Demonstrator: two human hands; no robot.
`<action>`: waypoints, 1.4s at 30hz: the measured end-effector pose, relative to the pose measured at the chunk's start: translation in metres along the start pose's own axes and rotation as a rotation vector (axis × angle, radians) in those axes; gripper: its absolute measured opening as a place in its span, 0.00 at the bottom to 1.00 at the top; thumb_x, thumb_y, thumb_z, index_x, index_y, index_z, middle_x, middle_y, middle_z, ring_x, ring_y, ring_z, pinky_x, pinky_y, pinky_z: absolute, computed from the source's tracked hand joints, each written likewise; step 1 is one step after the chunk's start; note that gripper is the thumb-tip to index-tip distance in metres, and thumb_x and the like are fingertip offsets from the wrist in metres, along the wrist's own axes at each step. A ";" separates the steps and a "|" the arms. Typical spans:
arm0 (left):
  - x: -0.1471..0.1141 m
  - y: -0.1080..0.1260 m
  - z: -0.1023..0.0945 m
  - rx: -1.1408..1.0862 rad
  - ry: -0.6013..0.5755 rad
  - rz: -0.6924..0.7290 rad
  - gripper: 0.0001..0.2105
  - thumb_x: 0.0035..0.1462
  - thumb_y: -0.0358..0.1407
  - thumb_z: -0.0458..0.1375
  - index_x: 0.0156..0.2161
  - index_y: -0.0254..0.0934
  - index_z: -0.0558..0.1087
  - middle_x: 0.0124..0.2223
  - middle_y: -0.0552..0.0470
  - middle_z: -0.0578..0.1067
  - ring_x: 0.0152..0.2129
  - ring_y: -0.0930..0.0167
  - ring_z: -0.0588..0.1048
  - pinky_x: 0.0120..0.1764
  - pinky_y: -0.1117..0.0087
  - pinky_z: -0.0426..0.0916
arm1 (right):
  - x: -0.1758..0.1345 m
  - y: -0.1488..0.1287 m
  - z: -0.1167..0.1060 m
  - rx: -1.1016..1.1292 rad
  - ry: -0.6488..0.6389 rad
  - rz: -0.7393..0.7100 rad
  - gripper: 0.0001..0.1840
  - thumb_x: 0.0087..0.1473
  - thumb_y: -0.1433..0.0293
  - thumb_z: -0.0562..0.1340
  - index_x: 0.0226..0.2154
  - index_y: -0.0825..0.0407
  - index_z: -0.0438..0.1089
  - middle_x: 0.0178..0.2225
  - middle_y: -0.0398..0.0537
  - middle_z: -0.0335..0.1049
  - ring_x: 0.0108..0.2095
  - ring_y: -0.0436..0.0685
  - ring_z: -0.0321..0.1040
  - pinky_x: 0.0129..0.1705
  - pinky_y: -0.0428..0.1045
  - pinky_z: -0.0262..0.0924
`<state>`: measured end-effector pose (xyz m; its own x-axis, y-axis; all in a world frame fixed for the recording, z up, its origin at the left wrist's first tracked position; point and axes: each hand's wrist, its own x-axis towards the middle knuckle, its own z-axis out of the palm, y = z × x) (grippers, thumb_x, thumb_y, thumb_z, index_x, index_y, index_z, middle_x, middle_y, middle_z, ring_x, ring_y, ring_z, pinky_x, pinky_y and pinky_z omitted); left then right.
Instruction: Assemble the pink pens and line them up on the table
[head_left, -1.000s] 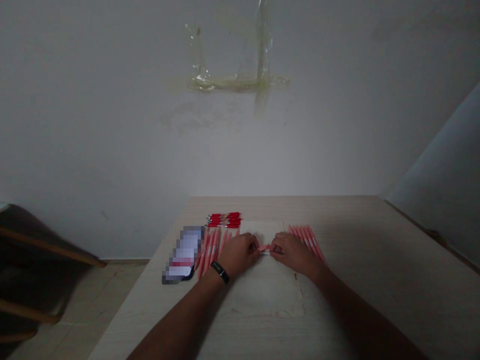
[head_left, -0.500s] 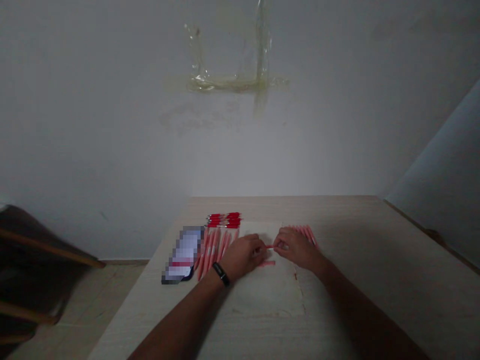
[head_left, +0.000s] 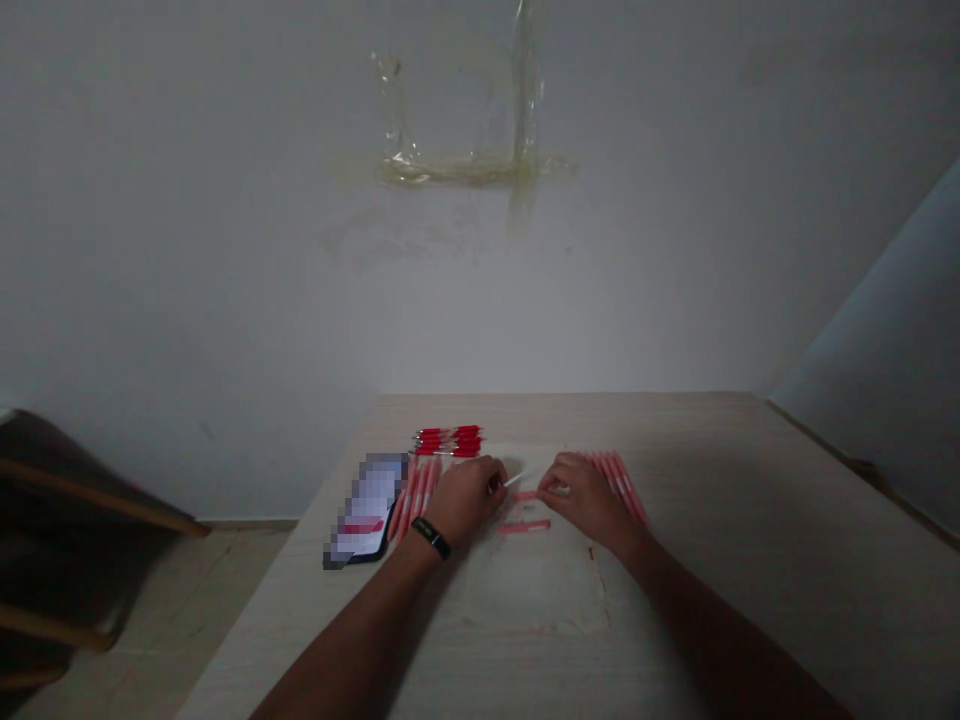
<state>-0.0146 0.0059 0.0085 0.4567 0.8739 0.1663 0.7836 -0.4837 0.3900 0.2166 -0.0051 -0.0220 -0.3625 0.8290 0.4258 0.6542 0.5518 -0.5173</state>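
My left hand (head_left: 469,490), with a black band at the wrist, pinches a thin white stick (head_left: 513,480) that looks like a pen refill. Its tip points up and right, towards my other hand. Between the fingertips of my right hand (head_left: 581,495) is a short pink pen part (head_left: 527,495), its free end pointing left. The stick and the pink part are apart. Just below them a second pink piece (head_left: 525,527) lies flat on the pale sheet (head_left: 536,585). Fingers hide the held ends of both items.
Pink pens (head_left: 420,490) lie in a row left of my left hand, beside a phone (head_left: 367,510). Several red pens (head_left: 450,440) lie stacked behind. More pink pens (head_left: 622,482) are beyond my right hand. The wooden table (head_left: 697,430) meets a wall with peeling tape (head_left: 457,172).
My hands have drawn apart, the left moving left and slightly up. The white stick now shows in the left fingers, and the pink part shows at the right fingertips.
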 end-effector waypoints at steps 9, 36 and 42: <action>-0.001 0.006 0.000 0.045 -0.039 -0.067 0.03 0.53 0.32 0.57 0.34 0.38 0.74 0.34 0.51 0.77 0.30 0.70 0.73 0.31 0.73 0.58 | -0.002 -0.001 0.015 -0.111 -0.182 -0.031 0.02 0.54 0.70 0.68 0.30 0.49 0.76 0.31 0.44 0.69 0.36 0.55 0.66 0.36 0.48 0.56; -0.001 0.011 -0.001 0.036 -0.081 0.006 0.08 0.54 0.30 0.58 0.36 0.40 0.78 0.36 0.50 0.78 0.34 0.68 0.73 0.35 0.71 0.61 | 0.001 -0.001 -0.009 -0.125 -0.086 -0.062 0.03 0.57 0.72 0.65 0.31 0.50 0.71 0.33 0.45 0.70 0.38 0.55 0.67 0.44 0.51 0.57; -0.001 0.012 0.004 0.035 -0.086 0.027 0.08 0.56 0.30 0.56 0.37 0.40 0.78 0.37 0.49 0.77 0.35 0.69 0.74 0.36 0.72 0.61 | 0.002 -0.005 -0.008 -0.088 -0.081 -0.078 0.02 0.57 0.70 0.66 0.33 0.51 0.72 0.33 0.45 0.70 0.38 0.55 0.66 0.42 0.50 0.57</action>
<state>-0.0044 -0.0012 0.0097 0.5109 0.8542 0.0971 0.7844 -0.5094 0.3540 0.2179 -0.0074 -0.0125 -0.4650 0.7904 0.3989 0.6763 0.6079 -0.4160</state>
